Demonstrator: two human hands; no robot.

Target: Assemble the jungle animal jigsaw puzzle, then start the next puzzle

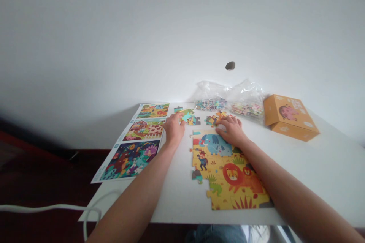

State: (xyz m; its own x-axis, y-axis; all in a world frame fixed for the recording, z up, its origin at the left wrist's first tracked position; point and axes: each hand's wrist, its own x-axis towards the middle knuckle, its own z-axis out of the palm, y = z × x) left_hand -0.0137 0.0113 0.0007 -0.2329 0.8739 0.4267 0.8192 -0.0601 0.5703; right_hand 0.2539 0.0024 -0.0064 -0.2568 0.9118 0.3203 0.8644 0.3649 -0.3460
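Note:
A partly joined jigsaw puzzle point(219, 167) with elephants, lions and a small figure lies on the white table. Beyond its upper left corner, my left hand point(174, 125) reaches to a group of loose puzzle pieces point(193, 119), fingertips at their left edge. Whether it grips a piece is hard to see. My right hand point(232, 129) rests palm down above the puzzle's top right, its fingers spread over a second cluster of pieces point(211, 120), orange and yellow. The fingers hide part of that cluster.
Left of the puzzle lies a picture sheet point(121, 142) with three printed scenes. Clear plastic bags of pieces point(211, 104) lean near the wall point(142, 45). An orange box point(289, 117) stands at the right. A white cable point(51, 207) hangs at the table's point(171, 205) left front corner.

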